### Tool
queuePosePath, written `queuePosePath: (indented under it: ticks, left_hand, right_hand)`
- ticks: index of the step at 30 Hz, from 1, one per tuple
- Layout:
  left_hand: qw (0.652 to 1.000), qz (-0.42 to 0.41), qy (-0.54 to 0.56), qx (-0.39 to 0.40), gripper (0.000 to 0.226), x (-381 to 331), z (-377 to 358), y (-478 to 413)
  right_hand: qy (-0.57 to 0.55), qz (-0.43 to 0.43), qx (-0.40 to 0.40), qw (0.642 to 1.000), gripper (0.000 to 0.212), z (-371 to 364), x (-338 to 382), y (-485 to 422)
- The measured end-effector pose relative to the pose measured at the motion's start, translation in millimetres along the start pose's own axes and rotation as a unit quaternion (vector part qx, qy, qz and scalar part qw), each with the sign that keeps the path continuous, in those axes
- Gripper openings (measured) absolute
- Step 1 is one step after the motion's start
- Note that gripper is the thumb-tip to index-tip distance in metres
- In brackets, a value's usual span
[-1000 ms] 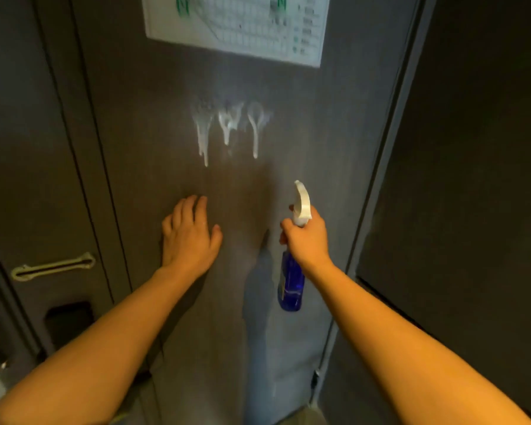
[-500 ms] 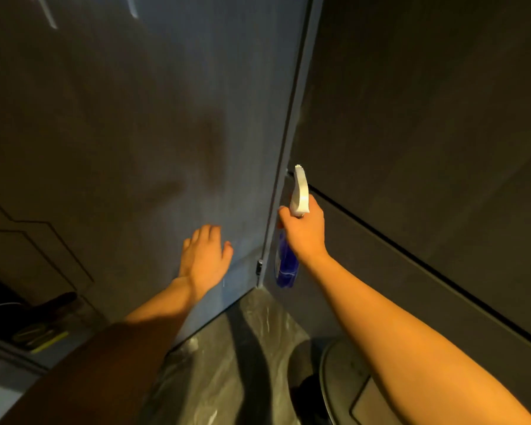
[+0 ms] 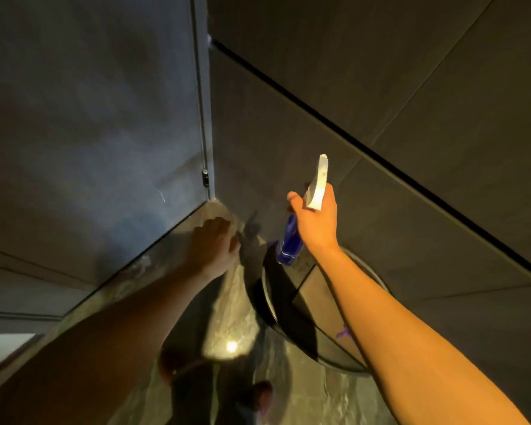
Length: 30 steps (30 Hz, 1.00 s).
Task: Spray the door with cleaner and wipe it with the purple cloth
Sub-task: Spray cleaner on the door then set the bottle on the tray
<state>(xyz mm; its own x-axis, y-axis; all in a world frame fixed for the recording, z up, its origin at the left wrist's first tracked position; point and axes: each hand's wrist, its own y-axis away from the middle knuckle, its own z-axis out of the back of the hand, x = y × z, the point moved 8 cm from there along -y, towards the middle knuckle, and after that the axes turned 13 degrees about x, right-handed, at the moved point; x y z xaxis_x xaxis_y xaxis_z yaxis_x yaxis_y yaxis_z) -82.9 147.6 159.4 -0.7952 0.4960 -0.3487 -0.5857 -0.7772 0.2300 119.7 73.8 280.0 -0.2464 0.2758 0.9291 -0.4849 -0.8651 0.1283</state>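
**Bottle in hand beside the door's foot**

The right hand (image 3: pixel 318 222) gripped the blue spray bottle (image 3: pixel 288 240) by its white head, above a round bin (image 3: pixel 269 299). The left hand (image 3: pixel 213 245) hung loosely curled and empty near the floor (image 3: pixel 227 305), at the door (image 3: pixel 89 118). A purple scrap (image 3: pixel 344 332) showed behind the right forearm; whether it was the cloth could not be told.

Your spray bottle (image 3: pixel 288 240) reads translucent blue in the body with a plain white trigger head; the door (image 3: pixel 89 118) in front of you is dark grey with a bluish cast. The wall panels (image 3: pixel 411 102) are matte dark grey split by black seams, the floor (image 3: pixel 236 302) is veined grey-beige marble with a glossy highlight. A small purple scrap (image 3: pixel 344 332) shows beside your right forearm, over the dark, pale-rimmed bin (image 3: pixel 265 289).
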Motion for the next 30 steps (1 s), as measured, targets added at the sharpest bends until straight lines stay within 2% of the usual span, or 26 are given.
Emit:
queuePosePath:
  ticks: [6, 14, 20, 26, 30]
  left_hand:
    - [0.996, -0.030, 0.067, 0.058, 0.034, -45, -132, -37]
    - [0.991, -0.083, 0.079, 0.069, 0.047, -74, -277, -78]
    - [0.993, -0.059, 0.063, 0.083, 0.063, -76, -320, -90]
    - [0.993, -0.076, 0.031, 0.090, 0.068, -74, -326, -89]
    - [0.993, -0.072, 0.016, 0.095, 0.067, -73, -328, -91]
  right_hand:
    - [0.009, -0.004, -0.037, 0.999, 0.029, 24, -113, -13]
    - [0.014, -0.013, -0.071, 0.997, 0.033, 34, -233, -38]
    - [0.011, -0.001, -0.099, 0.995, 0.035, 36, -275, -52]
    - [0.004, 0.021, -0.097, 0.995, 0.030, 29, -287, -56]
    - [-0.029, 0.007, -0.093, 0.995, 0.029, 27, -295, -56]
